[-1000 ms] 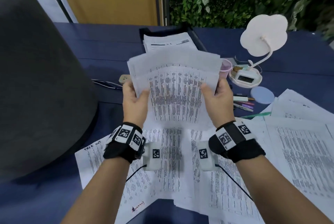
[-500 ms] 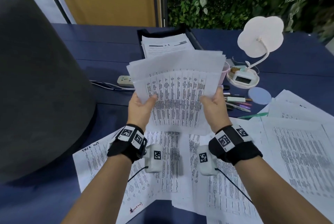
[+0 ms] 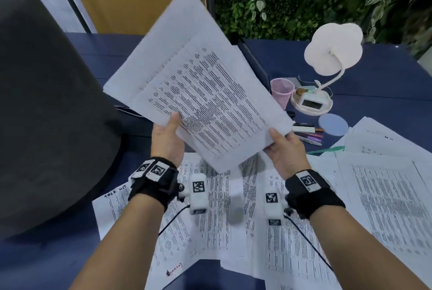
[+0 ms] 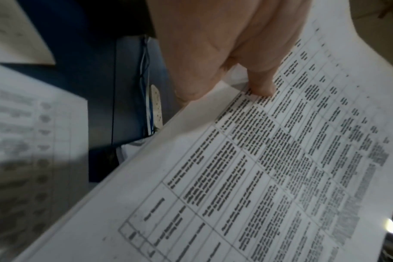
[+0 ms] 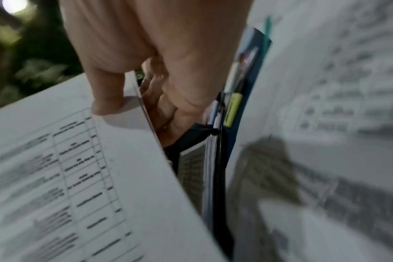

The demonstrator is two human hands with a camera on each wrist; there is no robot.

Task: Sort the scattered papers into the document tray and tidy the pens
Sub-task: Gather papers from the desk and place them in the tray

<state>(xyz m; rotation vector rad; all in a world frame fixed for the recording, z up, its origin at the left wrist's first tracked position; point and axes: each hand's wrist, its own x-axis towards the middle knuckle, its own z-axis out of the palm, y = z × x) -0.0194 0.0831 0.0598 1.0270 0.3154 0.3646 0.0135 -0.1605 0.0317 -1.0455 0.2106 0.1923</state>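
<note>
Both hands hold one stack of printed papers (image 3: 198, 93) above the desk, tilted with its top end leaning left. My left hand (image 3: 167, 136) pinches the stack's lower left edge, thumb on the top sheet (image 4: 260, 83). My right hand (image 3: 284, 147) pinches the lower right corner, thumb on top (image 5: 108, 101) and fingers under. The black document tray (image 3: 253, 60) shows only as a side rail behind the stack. Several pens (image 3: 308, 136) lie to the right of the stack. More printed sheets (image 3: 385, 196) are scattered over the near and right parts of the desk.
A pink mesh cup (image 3: 281, 92) stands by a white flower-shaped desk lamp (image 3: 332, 48) with a clock base. A pale blue disc (image 3: 333, 124) lies near the pens. A large dark grey rounded shape (image 3: 46, 102) fills the left. A power strip (image 4: 156, 106) lies on the blue desk.
The stack was upright and square to me; now it is raised and turned anticlockwise, its top swung left and up, covering the tray. Both hands kept their hold.
</note>
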